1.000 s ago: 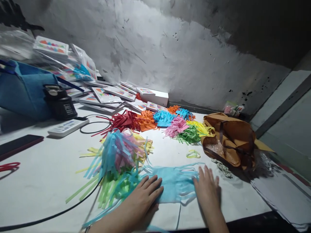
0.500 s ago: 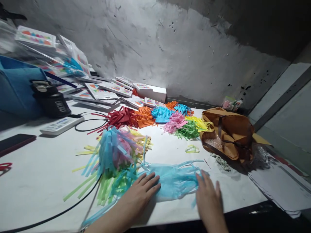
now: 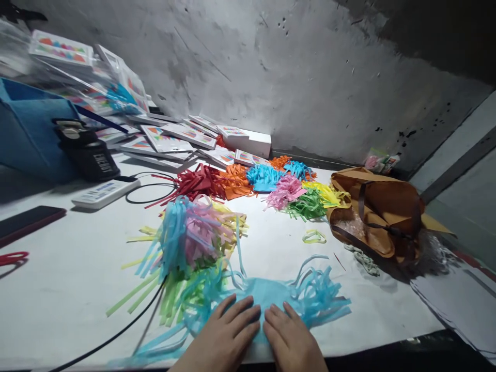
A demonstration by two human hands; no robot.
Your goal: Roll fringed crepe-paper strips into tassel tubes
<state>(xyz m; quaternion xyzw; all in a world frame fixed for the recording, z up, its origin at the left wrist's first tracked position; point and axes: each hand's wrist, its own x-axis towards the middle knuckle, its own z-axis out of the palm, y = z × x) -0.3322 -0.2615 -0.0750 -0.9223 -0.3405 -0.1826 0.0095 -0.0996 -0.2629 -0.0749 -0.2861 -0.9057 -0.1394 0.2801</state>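
Worked before a patchy grey plaster wall, over a white-covered worktop. Had left hand and right hand laid palm down on the light-blue fringed tissue, close to the near edge. Showed each grip unclenched, resting flat rather than pinching, as far as visible; could not place either thumb. Angled all fingers forward and inward, almost tip to tip over the plain middle of the tissue. Seemed, by that pose, to be at a smoothing or gathering step. Called next, most likely, for light, even contact and for care not to snag or tear the thin strands. Noted loose light-blue strands fanned out beyond the right hand, and more trailing leftward against a green tassel; could not sort out every end there. Farther left, found a blue tassel beside a pink tassel, with a black cable curving toward the near edge. Saw ahead, past a pale-green loop, a red tassel and an orange tassel, then printed white boxes; to the right, a brown bag.
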